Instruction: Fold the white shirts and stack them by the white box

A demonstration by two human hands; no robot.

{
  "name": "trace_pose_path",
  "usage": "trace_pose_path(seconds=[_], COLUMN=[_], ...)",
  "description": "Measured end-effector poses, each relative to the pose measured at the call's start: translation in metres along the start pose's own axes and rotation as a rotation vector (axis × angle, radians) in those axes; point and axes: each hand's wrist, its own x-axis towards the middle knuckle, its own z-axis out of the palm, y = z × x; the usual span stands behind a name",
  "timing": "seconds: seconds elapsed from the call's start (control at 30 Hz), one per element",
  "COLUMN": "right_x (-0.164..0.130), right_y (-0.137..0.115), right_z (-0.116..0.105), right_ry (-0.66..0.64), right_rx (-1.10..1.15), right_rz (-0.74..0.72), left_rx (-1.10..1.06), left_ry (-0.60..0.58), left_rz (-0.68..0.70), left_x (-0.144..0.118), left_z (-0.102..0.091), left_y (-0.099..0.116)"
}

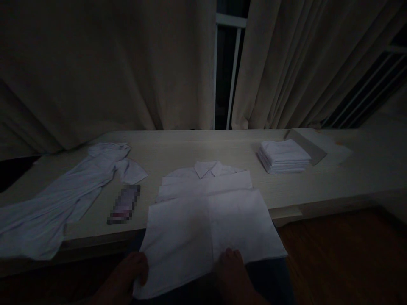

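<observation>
A white collared shirt [187, 224] lies in front of me, its collar pointing away and its lower part hanging over the table's front edge toward my lap. At its lower left edge, my left hand [135, 269] is closed on the fabric. My right hand [229, 264] is closed at the bottom edge near the middle, fingers curled on the cloth. Both sides of the shirt appear folded in, with a seam running down the centre.
On the left, another white shirt [79, 182] lies loosely spread beside a pixelated phone-like object [124, 204]. A stack of folded white garments [284, 156] sits at the back right, near flat pale sheets [321, 146]. Curtains [178, 63] hang behind the table [190, 135].
</observation>
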Motion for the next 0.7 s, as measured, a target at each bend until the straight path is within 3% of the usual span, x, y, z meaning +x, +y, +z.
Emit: trace_pose_path(seconds=[0.1, 0.23, 0.33, 0.43, 0.57, 0.7], right_x=[-0.025, -0.064, -0.092, -0.11, -0.107, -0.076], right_y=[0.021, 0.087, 0.137, 0.171, 0.192, 0.191], right_z=[-0.001, -0.03, -0.041, -0.036, -0.028, -0.052], right_ry=[0.044, 0.316, 0.32, 0.253, 0.33, 0.47], right_rx=[-0.001, -0.177, -0.242, -0.172, -0.119, -0.033], right_rz=[0.026, 0.207, 0.28, 0.238, 0.12, 0.034], left_rx=[-0.034, -0.033, -0.043, -0.099, -0.19, -0.199], left_ry=[-0.019, -0.016, -0.025, -0.014, 0.022, 0.09], left_rz=[0.001, 0.001, 0.016, -0.025, -0.17, -0.253], left_x=[-0.001, -0.002, 0.0, 0.003, 0.006, 0.015], left_z=[0.001, 0.007, 0.01, 0.007, -0.008, -0.034], left_y=[-0.002, -0.012, -0.017, -0.012, 0.002, 0.008])
